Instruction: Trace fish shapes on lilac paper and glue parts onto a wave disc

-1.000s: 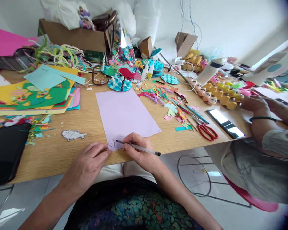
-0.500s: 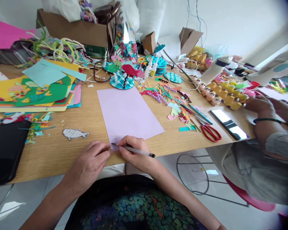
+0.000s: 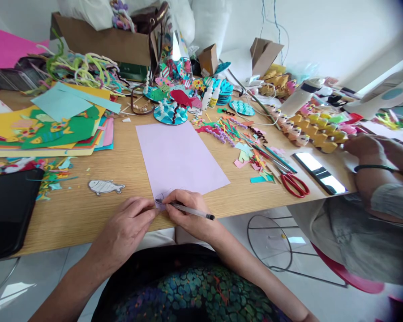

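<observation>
A lilac sheet of paper [image 3: 181, 156] lies in front of me, its near corner between my hands. In my right hand [image 3: 190, 210] is a clear-barrelled pen [image 3: 192, 210] with a black end cap, its tip down on that corner. Dark curved lines show on the paper there, partly covered by my fingers. My left hand [image 3: 130, 223] has its fingers together, with thumb and forefinger at the paper's corner by the table edge. Left of the sheet is a white paper fish [image 3: 106, 187] with a dark outline and stripes.
Coloured paper sheets [image 3: 53, 127] and a black device [image 3: 10, 214] are at left. Paper scraps [image 3: 251, 156], red-handled scissors [image 3: 295, 184] and a phone [image 3: 320, 173] lie at right, near another person's hands [image 3: 366, 150]. Behind the sheet stands a blue decorated plate [image 3: 169, 112].
The pen's capped end has shifted slightly left while its tip stays at the paper's corner. My left hand is nearly still.
</observation>
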Motion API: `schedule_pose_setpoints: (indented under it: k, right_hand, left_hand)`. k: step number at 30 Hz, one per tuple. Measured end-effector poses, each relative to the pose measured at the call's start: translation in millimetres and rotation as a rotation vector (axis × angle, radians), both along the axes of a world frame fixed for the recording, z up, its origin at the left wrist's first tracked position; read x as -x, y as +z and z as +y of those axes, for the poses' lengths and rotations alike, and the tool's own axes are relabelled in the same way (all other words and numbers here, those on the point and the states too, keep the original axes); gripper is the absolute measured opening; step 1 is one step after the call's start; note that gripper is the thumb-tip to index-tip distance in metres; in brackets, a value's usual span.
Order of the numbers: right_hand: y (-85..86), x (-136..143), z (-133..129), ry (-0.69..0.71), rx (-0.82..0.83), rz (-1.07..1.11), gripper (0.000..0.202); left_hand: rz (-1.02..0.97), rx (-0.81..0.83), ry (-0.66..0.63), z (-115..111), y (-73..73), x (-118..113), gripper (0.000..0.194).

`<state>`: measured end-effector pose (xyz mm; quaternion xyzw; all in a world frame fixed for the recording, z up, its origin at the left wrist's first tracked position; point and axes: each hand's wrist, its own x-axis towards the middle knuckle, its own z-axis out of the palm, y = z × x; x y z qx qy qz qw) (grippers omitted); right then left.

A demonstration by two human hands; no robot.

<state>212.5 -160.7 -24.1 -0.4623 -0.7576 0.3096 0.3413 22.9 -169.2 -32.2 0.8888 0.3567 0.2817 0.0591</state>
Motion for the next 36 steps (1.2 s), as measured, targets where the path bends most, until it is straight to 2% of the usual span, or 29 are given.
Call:
schedule_pose_setpoints:
  k: [30,36]
  right_hand:
    - [-1.0,0.3,0.6,-0.007,-0.036,0.053,0.010]
    - [5.3,-10.1,-2.4,-0.087,0.092,0.201,0.009]
  left_hand:
    - [0.044,-0.048,-0.017,0.0,0.9,0.1,0.022]
    - [0.051,-0.052,-0.020,0.2,0.9,0.2,0.022]
